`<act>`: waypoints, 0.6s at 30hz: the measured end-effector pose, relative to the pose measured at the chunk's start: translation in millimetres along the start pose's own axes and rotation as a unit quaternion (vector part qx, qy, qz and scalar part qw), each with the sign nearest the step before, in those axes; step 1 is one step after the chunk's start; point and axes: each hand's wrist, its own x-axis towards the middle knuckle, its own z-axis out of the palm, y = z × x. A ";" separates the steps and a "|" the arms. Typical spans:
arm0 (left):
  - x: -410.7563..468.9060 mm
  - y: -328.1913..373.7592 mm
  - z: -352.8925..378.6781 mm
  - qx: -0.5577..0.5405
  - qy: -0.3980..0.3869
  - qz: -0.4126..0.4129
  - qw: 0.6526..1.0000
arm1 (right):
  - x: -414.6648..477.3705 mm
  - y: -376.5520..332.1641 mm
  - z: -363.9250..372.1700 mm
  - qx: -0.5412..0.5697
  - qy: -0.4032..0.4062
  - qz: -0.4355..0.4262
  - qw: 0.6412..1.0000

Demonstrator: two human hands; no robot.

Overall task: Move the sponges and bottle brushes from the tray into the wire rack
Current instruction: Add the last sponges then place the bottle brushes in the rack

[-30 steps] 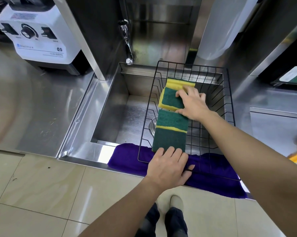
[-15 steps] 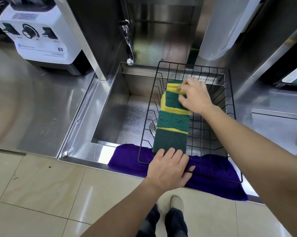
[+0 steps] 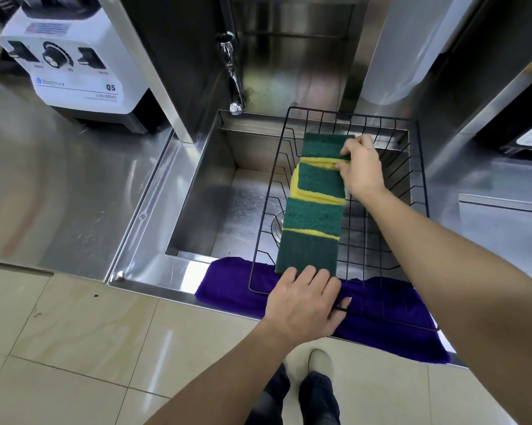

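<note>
A person's left hand (image 3: 304,302) rests flat, fingers together, on the near rim of a black wire rack (image 3: 418,167) set over a stainless-steel sink (image 3: 197,191), its near edge on a purple cloth (image 3: 227,286). Four green-and-yellow scouring sponges (image 3: 312,216) lie overlapping in a row along the rack's left side. At the far end, the right hand (image 3: 361,167) pinches the farthest sponge (image 3: 323,145).

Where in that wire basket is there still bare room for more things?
The wire rack is bare on its right half, between the row of sponges and its right wall, though the right hand and forearm cross it. The left side is crowded: four sponges overlap, with the left hand at the near rim.
</note>
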 end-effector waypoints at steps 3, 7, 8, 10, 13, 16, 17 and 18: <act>-1.0 0.1 1.0 -0.002 -0.001 0.000 1.000 | 2.2 -5.7 8.7 -0.007 -0.062 0.021 0.998; -0.3 0.1 0.3 0.001 -0.003 -0.001 1.000 | 3.9 -2.0 14.4 -0.035 -0.138 0.024 0.989; -0.1 0.3 0.0 0.001 -0.003 -0.001 1.000 | 3.5 1.2 12.9 -0.047 -0.150 0.024 0.987; -0.1 0.2 -0.1 0.000 -0.006 0.000 1.000 | 2.8 7.1 8.3 -0.065 -0.167 0.027 0.983; 0.2 0.3 -0.7 0.000 -0.013 0.001 1.000 | 0.2 8.2 -1.1 -0.096 -0.175 0.031 0.979; 1.1 -0.4 -2.2 0.005 -0.030 0.009 0.999 | -6.9 8.8 -14.2 -0.111 -0.143 0.014 0.983; 1.3 -0.9 -2.6 0.006 -0.037 0.014 0.999 | -10.4 11.5 -20.0 -0.105 -0.131 0.011 0.986; 1.6 -1.1 -3.3 0.005 -0.045 0.023 0.999 | -14.7 14.7 -27.1 -0.096 -0.118 0.006 0.988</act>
